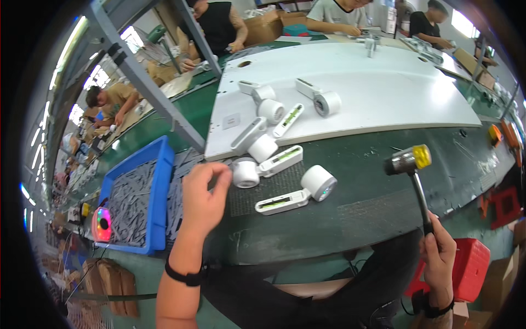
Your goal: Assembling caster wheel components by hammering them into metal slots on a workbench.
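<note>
My right hand grips the dark handle of a two-faced mallet, its metal head raised over the right of the table, with one yellow face and one black. At the left, my left hand is curled with thumb and forefinger together; what it pinches, if anything, is too small to make out. Beside its fingertips lies a white handheld fan with a round head, its handle slot showing green inside. Nearer me is another white fan, also with an open slot in its handle.
Several more white fans lie on the raised white board. A blue bin of grey strips stands left, near a fan with coloured lights. A grey metal post rises behind. Co-workers sit beyond; a red container is lower right.
</note>
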The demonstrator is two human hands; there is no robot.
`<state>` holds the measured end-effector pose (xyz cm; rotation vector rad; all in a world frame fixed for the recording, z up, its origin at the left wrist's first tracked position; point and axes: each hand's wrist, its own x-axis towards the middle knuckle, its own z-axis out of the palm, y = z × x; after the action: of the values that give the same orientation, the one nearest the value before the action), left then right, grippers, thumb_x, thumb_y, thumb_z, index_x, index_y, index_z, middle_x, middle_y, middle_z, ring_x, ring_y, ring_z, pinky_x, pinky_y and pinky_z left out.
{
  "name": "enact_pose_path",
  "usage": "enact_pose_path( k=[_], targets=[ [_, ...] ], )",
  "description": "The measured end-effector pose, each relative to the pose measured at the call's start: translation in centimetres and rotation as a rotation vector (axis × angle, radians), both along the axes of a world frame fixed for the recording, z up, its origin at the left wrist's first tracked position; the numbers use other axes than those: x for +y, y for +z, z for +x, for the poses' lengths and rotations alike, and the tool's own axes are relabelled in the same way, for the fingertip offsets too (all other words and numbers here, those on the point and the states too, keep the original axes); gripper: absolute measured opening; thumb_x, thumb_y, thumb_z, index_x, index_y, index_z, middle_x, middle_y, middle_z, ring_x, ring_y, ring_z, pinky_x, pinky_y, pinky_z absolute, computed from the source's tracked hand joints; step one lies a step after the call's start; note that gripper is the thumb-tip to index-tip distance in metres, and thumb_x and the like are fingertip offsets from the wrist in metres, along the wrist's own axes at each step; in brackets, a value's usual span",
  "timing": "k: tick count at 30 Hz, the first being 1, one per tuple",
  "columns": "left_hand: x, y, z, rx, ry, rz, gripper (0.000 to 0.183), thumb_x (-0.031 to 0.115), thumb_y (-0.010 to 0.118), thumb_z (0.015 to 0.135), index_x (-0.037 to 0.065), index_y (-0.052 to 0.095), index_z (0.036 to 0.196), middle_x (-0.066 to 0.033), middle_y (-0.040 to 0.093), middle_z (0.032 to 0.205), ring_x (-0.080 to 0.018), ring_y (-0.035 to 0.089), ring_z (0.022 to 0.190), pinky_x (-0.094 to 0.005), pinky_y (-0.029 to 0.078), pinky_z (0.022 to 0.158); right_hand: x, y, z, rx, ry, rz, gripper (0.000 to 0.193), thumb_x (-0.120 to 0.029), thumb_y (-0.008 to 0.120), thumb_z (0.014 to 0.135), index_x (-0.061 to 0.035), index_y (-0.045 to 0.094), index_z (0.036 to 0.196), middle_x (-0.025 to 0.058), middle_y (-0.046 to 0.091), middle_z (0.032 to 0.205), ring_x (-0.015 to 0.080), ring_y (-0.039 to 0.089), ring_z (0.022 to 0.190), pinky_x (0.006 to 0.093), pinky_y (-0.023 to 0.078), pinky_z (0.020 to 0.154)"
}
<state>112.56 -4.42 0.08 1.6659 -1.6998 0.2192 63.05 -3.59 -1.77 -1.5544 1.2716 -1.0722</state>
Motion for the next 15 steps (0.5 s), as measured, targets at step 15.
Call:
enact_pose_path(
  k=[15],
  targets=[
    [-0.8,-4.2,-7.4,0.257,-0.428,0.108,0.017,0.008,0.083,0.092,0.006,0.084,0.108,-0.0066,0.073,0.102,-0.0227,0.067,0.087,-0.0344,0.053,0.076,-1.5,3.1,6.8,0.27,0.232,-0.019,0.049,-0.004,0.065,0.106,-0.0026,0.062,0.155,0.0026,0.058,0.077,0.0092,0.052,0.07,0.0262,0.046,0.068]
  ],
)
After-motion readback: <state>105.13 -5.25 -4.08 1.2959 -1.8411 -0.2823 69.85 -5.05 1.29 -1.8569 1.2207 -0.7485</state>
